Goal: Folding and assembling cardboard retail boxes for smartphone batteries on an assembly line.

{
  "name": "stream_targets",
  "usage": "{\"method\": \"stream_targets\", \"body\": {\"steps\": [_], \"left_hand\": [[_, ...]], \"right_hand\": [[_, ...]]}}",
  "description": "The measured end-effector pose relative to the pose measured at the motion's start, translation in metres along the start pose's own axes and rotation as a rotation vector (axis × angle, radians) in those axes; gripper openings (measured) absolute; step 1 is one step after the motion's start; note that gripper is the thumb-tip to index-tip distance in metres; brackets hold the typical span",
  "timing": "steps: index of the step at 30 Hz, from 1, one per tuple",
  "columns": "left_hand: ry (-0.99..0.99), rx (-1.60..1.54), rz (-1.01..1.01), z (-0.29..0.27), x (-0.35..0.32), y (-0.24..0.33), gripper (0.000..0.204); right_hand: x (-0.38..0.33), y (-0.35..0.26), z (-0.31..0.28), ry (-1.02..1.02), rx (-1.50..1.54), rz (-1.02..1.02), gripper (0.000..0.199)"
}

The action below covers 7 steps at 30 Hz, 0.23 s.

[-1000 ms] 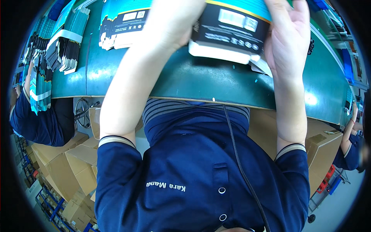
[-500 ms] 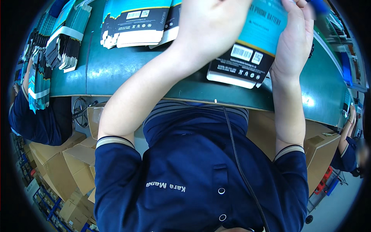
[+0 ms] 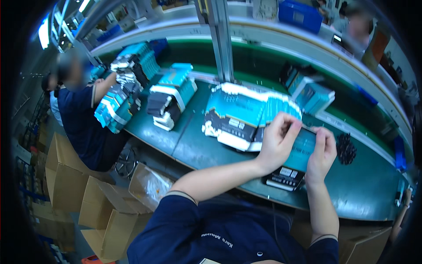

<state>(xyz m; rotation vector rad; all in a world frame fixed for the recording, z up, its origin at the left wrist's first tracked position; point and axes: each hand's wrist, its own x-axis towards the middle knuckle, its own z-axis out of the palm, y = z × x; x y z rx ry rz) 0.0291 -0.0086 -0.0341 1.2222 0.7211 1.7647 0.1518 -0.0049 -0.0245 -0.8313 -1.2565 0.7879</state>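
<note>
A teal and black stack of flat cartons [image 3: 300, 152] stands at a slant between my hands, its black printed end low by the table's front edge. My left hand [image 3: 279, 143] is closed, thumb and fingers pinched at the stack's upper left corner. Opposite it, my right hand [image 3: 321, 156] pinches near the upper right corner, its palm along the side. A thin pale edge shows between the fingertips; I cannot make out whether it is a band or carton flaps. Just left of my left hand lies a spread pile of similar cartons [image 3: 235, 112].
White-banded carton bundles [image 3: 173, 94] stand on the green table [image 3: 193, 147] to the left, near a co-worker [image 3: 83, 119]. Another bundle [image 3: 314, 94] lies at the back right. A dark bunched object [image 3: 346, 148] sits right of my hand. A metal post [image 3: 220, 44] rises behind; open cardboard boxes [image 3: 105, 211] crowd the floor.
The view has tilted up, showing more of the table and room. Both hands have come together at the cartons' upper edge; my left hand no longer reaches across above them.
</note>
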Motion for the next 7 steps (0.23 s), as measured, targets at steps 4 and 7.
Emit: {"method": "stream_targets", "body": {"steps": [4,7], "left_hand": [[0.042,-0.037,-0.061,0.001,-0.003,0.006,0.015],[0.038,-0.018,-0.065,-0.001,0.001,-0.005,0.020]], "right_hand": [[0.001,-0.006,0.004,-0.022,0.080,0.122,0.017],[0.004,0.004,-0.001,-0.069,0.160,0.105,0.020]]}}
